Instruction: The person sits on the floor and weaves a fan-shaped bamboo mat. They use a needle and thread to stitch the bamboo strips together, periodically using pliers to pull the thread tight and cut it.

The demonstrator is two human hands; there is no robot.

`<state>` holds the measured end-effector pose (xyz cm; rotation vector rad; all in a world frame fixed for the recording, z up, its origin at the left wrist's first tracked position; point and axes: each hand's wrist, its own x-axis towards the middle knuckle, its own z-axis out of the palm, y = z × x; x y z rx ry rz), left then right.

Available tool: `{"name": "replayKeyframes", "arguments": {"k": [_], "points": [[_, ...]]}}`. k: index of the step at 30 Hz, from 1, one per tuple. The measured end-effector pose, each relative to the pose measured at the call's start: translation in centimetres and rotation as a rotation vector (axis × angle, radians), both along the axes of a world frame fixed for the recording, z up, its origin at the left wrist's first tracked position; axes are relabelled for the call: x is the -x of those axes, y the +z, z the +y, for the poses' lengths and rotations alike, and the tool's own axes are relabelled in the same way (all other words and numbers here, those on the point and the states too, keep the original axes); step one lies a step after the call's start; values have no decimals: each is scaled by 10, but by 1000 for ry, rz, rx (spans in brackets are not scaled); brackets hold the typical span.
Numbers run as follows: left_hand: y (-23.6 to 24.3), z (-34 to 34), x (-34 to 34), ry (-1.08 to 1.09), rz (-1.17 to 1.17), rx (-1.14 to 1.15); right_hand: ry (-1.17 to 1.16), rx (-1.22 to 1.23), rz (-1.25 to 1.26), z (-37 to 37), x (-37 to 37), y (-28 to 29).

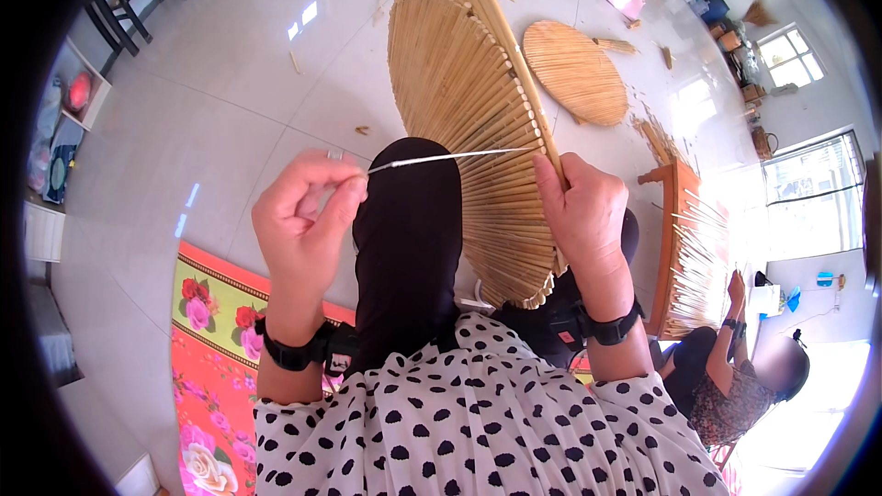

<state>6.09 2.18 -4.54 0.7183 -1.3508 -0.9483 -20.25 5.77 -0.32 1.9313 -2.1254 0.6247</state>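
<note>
A round mat of pale reed stalks (pixel 492 115) stands tilted over my lap, its stitched rim of cut stalk ends facing right. My right hand (pixel 585 207) grips that rim, thumb on the near face and fingers behind it. From the rim beside my right thumb, a white thread (pixel 450 157) runs taut to the left, passing above my dark-trousered knee (pixel 409 230). My left hand (pixel 312 202) pinches the thread's far end, where a thin grey piece shows at the fingertips; whether that is a needle I cannot tell.
Another round reed mat (pixel 576 72) lies on the tiled floor ahead. At right, a wooden stand (pixel 675 248) bears many thin sticks, with a co-worker (pixel 735 377) seated beside it. A flowered red mat (pixel 216 377) spreads at lower left. Loose stalks (pixel 657 138) litter the floor.
</note>
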Motion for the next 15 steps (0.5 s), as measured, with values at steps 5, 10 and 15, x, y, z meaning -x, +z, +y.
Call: {"name": "replayKeyframes", "arguments": {"k": [5,10,15], "points": [[6,-17,28,-400,641,-78,22,42,-18,3,-8,0],[-7,-29,41,-743,915,-93,29,71,2,6,-14,-2],[-3,-32,41,-658,818,-77,8,73,2,8,-14,-3]]}}
